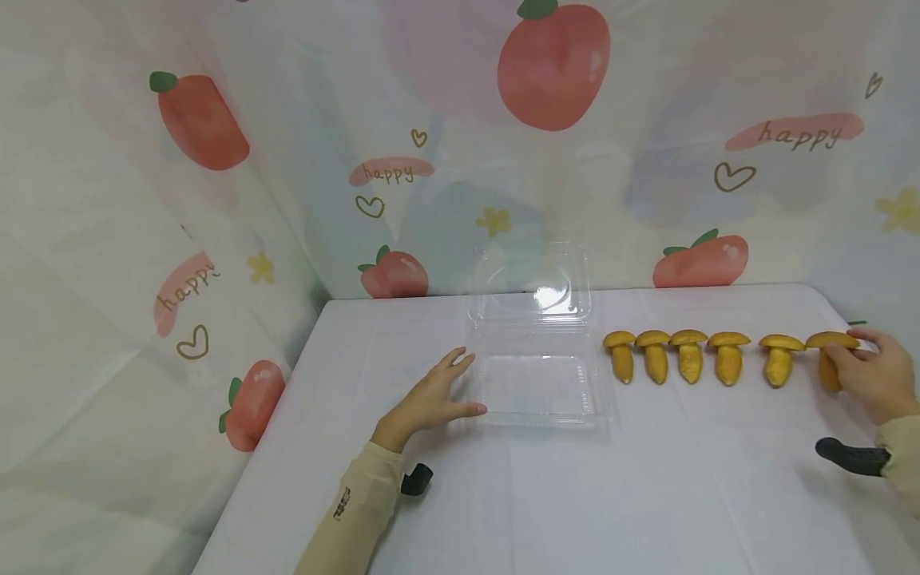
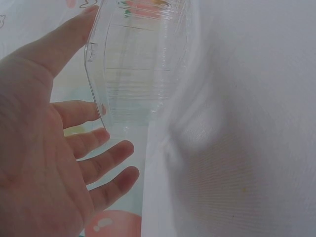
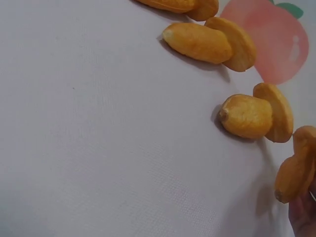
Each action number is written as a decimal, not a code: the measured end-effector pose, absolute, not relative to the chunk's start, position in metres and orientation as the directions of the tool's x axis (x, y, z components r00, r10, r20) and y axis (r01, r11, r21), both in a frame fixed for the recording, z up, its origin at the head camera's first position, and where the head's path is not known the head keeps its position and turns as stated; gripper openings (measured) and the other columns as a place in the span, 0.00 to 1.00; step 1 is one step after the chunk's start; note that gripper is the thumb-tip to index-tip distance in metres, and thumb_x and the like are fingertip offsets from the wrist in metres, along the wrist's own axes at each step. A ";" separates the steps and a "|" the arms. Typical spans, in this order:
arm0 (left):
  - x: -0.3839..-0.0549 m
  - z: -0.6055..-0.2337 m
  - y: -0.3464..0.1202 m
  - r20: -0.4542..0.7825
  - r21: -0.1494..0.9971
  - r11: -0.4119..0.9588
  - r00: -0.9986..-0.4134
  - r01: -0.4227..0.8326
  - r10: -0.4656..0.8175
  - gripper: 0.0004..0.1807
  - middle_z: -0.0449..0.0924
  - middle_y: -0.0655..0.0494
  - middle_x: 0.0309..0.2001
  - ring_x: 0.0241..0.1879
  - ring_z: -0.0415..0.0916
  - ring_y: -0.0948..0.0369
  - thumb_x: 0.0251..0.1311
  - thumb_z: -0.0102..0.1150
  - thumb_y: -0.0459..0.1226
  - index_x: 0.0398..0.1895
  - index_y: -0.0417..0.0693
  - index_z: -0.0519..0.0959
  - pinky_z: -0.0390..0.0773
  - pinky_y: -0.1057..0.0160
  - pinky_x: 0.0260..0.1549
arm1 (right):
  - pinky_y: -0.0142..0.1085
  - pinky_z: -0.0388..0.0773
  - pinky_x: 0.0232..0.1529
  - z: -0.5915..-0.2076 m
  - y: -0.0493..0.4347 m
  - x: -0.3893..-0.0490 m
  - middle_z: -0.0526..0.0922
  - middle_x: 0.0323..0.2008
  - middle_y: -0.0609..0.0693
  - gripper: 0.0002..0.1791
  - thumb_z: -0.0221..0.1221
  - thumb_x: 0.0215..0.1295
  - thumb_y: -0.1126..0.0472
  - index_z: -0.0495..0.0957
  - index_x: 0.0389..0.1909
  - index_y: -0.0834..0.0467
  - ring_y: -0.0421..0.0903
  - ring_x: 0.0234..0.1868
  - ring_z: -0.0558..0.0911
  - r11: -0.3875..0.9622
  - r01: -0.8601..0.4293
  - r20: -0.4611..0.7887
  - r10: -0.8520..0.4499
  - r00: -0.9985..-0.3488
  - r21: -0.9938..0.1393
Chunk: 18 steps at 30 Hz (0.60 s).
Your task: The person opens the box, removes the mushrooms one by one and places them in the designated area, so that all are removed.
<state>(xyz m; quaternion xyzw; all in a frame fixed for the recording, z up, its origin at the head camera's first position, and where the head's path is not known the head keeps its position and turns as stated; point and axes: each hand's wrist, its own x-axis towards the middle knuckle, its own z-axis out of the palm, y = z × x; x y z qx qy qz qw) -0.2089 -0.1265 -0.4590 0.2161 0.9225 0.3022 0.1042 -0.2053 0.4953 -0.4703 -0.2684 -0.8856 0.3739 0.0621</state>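
A clear plastic clamshell box (image 1: 535,387) lies on the white table with its lid (image 1: 528,279) raised at the back. Beside the box's left edge is my left hand (image 1: 431,395), fingers spread and straight; in the left wrist view the fingertips (image 2: 101,134) overlap the clear wall. My right hand (image 1: 882,375) grips the rightmost yellow-brown mushroom (image 1: 826,342) with thumb and fingers. Its stem points down toward me, and the right wrist view shows this mushroom (image 3: 295,175) at the right edge. Most of the right hand is outside that view.
Several similar mushrooms (image 1: 729,359) lie in a row between the box and my right hand, caps toward the back. The nearest to the held one is a mushroom (image 1: 779,363) with a stubby stem. A printed cloth (image 1: 446,216) hangs behind the table (image 1: 546,503).
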 end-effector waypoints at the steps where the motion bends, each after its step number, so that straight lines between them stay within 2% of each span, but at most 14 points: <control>1: -0.209 -0.459 -0.126 -0.063 0.604 0.723 -0.884 0.335 0.463 0.53 0.46 0.55 0.83 0.81 0.49 0.49 0.57 0.70 0.58 0.81 0.53 0.55 0.61 0.40 0.75 | 0.39 0.85 0.41 -0.473 0.498 -0.206 0.58 0.70 0.79 0.35 0.41 0.80 0.53 0.44 0.78 0.69 0.72 0.56 0.69 0.572 0.442 -0.099 0.531 -0.842 -0.691; 2: -0.209 -0.459 -0.126 -0.067 0.603 0.725 -0.884 0.333 0.462 0.53 0.46 0.55 0.83 0.81 0.48 0.49 0.57 0.70 0.58 0.81 0.54 0.55 0.60 0.40 0.75 | 0.40 0.85 0.42 -0.476 0.500 -0.206 0.58 0.70 0.79 0.35 0.41 0.80 0.53 0.44 0.78 0.69 0.72 0.58 0.68 0.567 0.450 -0.105 0.537 -0.837 -0.690; 4: -0.209 -0.459 -0.126 -0.069 0.602 0.725 -0.883 0.334 0.464 0.53 0.46 0.55 0.83 0.81 0.49 0.50 0.57 0.70 0.58 0.81 0.54 0.55 0.61 0.40 0.75 | 0.54 0.82 0.56 -0.480 0.505 -0.207 0.56 0.72 0.79 0.36 0.40 0.81 0.53 0.43 0.78 0.68 0.73 0.63 0.67 0.555 0.469 -0.123 0.547 -0.828 -0.687; 5: -0.209 -0.459 -0.126 -0.070 0.602 0.725 -0.883 0.333 0.464 0.53 0.46 0.55 0.83 0.81 0.48 0.50 0.57 0.70 0.58 0.81 0.54 0.55 0.60 0.40 0.75 | 0.55 0.81 0.55 -0.483 0.506 -0.207 0.56 0.72 0.79 0.36 0.40 0.81 0.53 0.43 0.78 0.68 0.73 0.64 0.67 0.555 0.478 -0.129 0.552 -0.824 -0.681; 7: -0.209 -0.459 -0.126 -0.070 0.601 0.726 -0.883 0.334 0.464 0.53 0.46 0.55 0.83 0.81 0.49 0.50 0.57 0.70 0.58 0.81 0.54 0.55 0.60 0.41 0.75 | 0.46 0.83 0.41 -0.487 0.509 -0.208 0.57 0.71 0.79 0.36 0.40 0.80 0.53 0.44 0.78 0.69 0.73 0.62 0.68 0.559 0.489 -0.130 0.560 -0.818 -0.670; 9: -0.209 -0.458 -0.126 -0.070 0.598 0.728 -0.883 0.336 0.464 0.53 0.46 0.55 0.83 0.81 0.48 0.50 0.57 0.70 0.58 0.81 0.54 0.55 0.61 0.41 0.75 | 0.39 0.82 0.36 -0.489 0.509 -0.208 0.57 0.70 0.80 0.36 0.41 0.80 0.54 0.45 0.78 0.70 0.73 0.60 0.69 0.556 0.481 -0.125 0.557 -0.821 -0.678; 12: -0.209 -0.458 -0.126 -0.071 0.595 0.731 -0.883 0.335 0.463 0.53 0.46 0.55 0.83 0.81 0.48 0.50 0.57 0.70 0.58 0.81 0.54 0.55 0.60 0.41 0.75 | 0.24 0.65 0.23 -0.490 0.507 -0.209 0.60 0.68 0.80 0.35 0.43 0.79 0.55 0.47 0.76 0.72 0.71 0.54 0.70 0.572 0.452 -0.102 0.540 -0.836 -0.685; 14: -0.209 -0.458 -0.126 -0.070 0.594 0.730 -0.882 0.337 0.465 0.53 0.46 0.54 0.83 0.81 0.48 0.49 0.57 0.70 0.58 0.81 0.54 0.55 0.61 0.41 0.75 | 0.22 0.62 0.20 -0.489 0.504 -0.211 0.59 0.67 0.81 0.36 0.44 0.78 0.54 0.46 0.76 0.73 0.71 0.52 0.70 0.571 0.434 -0.106 0.517 -0.849 -0.697; 18: -0.209 -0.458 -0.126 -0.064 0.600 0.723 -0.880 0.344 0.471 0.53 0.46 0.52 0.83 0.81 0.49 0.48 0.57 0.70 0.58 0.81 0.52 0.55 0.61 0.40 0.74 | 0.22 0.65 0.19 -0.489 0.501 -0.213 0.57 0.69 0.81 0.38 0.42 0.79 0.52 0.44 0.76 0.74 0.71 0.52 0.69 0.559 0.425 -0.133 0.488 -0.863 -0.712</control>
